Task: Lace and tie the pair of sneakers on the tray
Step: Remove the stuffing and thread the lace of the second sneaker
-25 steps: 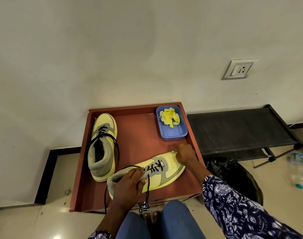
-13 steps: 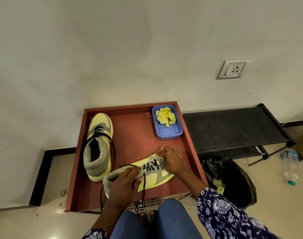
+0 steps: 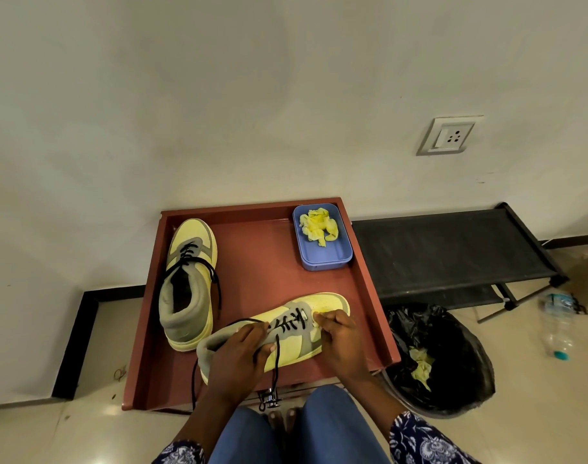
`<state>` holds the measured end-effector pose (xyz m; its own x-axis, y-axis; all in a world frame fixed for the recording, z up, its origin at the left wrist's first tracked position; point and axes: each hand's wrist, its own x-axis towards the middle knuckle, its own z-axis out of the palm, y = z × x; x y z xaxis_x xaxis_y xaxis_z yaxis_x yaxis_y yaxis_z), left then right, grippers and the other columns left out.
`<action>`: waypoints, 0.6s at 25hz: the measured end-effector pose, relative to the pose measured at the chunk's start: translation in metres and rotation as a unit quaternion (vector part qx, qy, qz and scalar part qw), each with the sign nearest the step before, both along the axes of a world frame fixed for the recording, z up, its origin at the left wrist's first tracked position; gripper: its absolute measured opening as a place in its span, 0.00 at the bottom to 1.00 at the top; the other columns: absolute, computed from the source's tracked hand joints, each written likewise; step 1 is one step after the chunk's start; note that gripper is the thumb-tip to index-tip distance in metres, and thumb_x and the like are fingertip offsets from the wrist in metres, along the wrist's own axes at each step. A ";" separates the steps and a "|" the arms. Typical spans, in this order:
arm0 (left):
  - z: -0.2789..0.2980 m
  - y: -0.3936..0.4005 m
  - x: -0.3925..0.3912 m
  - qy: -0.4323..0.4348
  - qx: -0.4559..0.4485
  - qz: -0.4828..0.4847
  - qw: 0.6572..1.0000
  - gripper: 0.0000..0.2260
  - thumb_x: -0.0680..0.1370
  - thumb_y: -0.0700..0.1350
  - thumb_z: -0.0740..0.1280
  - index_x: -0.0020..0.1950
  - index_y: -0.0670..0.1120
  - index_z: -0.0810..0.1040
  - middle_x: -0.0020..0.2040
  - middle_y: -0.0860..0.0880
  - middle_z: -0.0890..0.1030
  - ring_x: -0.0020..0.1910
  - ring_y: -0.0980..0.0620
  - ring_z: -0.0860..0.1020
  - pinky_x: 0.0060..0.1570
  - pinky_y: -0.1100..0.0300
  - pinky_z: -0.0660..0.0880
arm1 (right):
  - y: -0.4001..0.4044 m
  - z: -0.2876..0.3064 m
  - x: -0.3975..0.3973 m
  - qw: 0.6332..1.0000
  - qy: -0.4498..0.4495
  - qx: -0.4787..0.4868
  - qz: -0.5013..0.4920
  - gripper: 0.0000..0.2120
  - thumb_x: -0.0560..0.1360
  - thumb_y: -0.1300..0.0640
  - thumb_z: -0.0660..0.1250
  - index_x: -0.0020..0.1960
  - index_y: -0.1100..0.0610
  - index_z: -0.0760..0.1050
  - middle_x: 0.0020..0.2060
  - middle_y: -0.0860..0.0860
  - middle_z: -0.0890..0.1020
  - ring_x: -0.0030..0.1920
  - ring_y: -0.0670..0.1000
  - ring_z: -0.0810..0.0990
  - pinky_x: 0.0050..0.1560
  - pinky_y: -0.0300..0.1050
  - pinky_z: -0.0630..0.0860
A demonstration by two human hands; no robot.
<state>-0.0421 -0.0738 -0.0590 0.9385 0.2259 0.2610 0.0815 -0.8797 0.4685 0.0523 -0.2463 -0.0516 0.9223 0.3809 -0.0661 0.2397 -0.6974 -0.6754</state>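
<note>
I am holding the near sneaker (image 3: 296, 333) lying along the front edge of the tray (image 3: 255, 283), my left hand (image 3: 239, 356) curling over its grey collar, my right hand (image 3: 336, 333) pinching at the lowest eyelets by the toe. The black lace (image 3: 276, 360) is hanging limp and thin, so I am judging the stiff tip the best place to grip. The other sneaker (image 3: 189, 283) is standing by the left edge, laces loose. At the far right corner, a blue box (image 3: 322, 256) is holding crumpled yellow paper (image 3: 317, 224).
</note>
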 end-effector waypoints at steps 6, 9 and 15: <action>0.000 0.001 0.000 -0.009 0.009 -0.007 1.000 0.15 0.72 0.53 0.60 0.52 0.48 0.78 0.45 0.54 0.83 0.37 0.57 0.81 0.30 0.72 0.68 | 0.033 0.022 0.019 0.999 0.007 -0.025 -0.036 0.18 0.73 0.68 0.60 0.61 0.61 0.76 0.57 0.57 0.79 0.58 0.55 0.76 0.57 0.33 0.66; -0.002 0.001 0.000 -0.011 0.004 -0.007 1.000 0.15 0.72 0.53 0.59 0.52 0.47 0.78 0.45 0.54 0.83 0.37 0.56 0.82 0.30 0.68 0.73 | 0.040 0.021 0.023 0.999 0.007 -0.049 -0.012 0.20 0.71 0.69 0.61 0.61 0.60 0.76 0.59 0.57 0.78 0.60 0.56 0.75 0.62 0.39 0.67; -0.003 0.001 0.000 -0.008 -0.002 -0.009 1.000 0.16 0.73 0.54 0.59 0.53 0.47 0.79 0.46 0.53 0.82 0.39 0.55 0.81 0.33 0.68 0.74 | 0.015 0.005 0.012 0.995 -0.029 -0.075 0.056 0.22 0.68 0.62 0.57 0.59 0.61 0.78 0.51 0.57 0.79 0.52 0.60 0.77 0.55 0.43 0.72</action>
<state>-0.0423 -0.0730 -0.0621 0.9379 0.2110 0.2752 0.0588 -0.8788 0.4735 0.0641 -0.2318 -0.0468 0.8782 0.4720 -0.0775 0.3580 -0.7561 -0.5478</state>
